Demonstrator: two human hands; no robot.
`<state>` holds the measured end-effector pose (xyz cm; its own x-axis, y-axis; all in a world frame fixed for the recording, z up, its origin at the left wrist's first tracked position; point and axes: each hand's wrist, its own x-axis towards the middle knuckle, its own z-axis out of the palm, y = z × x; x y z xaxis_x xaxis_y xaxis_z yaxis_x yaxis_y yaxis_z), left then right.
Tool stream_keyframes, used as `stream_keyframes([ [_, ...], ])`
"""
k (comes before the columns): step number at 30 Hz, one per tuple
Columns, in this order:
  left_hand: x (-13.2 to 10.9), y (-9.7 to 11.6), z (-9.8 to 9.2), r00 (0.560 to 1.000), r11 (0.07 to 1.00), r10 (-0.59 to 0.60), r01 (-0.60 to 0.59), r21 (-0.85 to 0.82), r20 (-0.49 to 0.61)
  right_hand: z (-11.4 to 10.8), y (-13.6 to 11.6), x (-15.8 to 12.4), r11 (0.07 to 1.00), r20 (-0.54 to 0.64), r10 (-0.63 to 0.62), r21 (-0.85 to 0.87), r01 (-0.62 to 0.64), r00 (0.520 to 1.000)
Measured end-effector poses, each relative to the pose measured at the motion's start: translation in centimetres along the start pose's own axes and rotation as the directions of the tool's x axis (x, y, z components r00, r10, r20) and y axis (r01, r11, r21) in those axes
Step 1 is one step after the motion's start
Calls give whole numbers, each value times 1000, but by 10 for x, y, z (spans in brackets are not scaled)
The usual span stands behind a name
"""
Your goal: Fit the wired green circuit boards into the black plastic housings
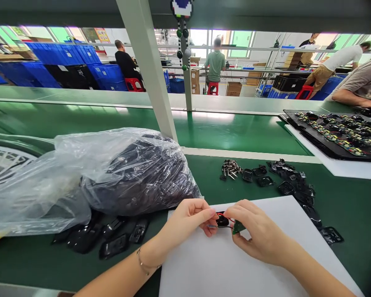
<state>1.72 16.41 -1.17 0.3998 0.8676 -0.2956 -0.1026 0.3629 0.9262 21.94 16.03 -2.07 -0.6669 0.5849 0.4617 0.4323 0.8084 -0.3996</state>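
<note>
Nearest the camera, a white sheet (235, 268) is spread on the green surface (352, 206), and both forearms are laid across it. A small black part (222, 222) with thin red wires is pinched between the fingertips of the left hand (190, 216) and those of the right hand (256, 231), just above the sheet. A small green circuit board (238, 227) is also gripped by the right hand, its corner seen under the thumb, touching the black part. A bracelet (145, 266) is worn on the left wrist.

Left of the left hand, black plastic shells (111, 239) are scattered beside a clear plastic bag (111, 173) filled with more dark parts. Beyond the right hand, further black shells (290, 181) and a small heap of metal pins (230, 169) are laid out. Farther beyond and to the right, a black tray (321, 144) of assembled boards is set on a white board. Other people are seen at work well beyond, behind the conveyor.
</note>
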Motion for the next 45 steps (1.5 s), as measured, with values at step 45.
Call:
stream_keyframes([
  [45,-2,-6,-7,996,919,58,-79,386,66,2,20,1,841,74,346,418,-344,935],
])
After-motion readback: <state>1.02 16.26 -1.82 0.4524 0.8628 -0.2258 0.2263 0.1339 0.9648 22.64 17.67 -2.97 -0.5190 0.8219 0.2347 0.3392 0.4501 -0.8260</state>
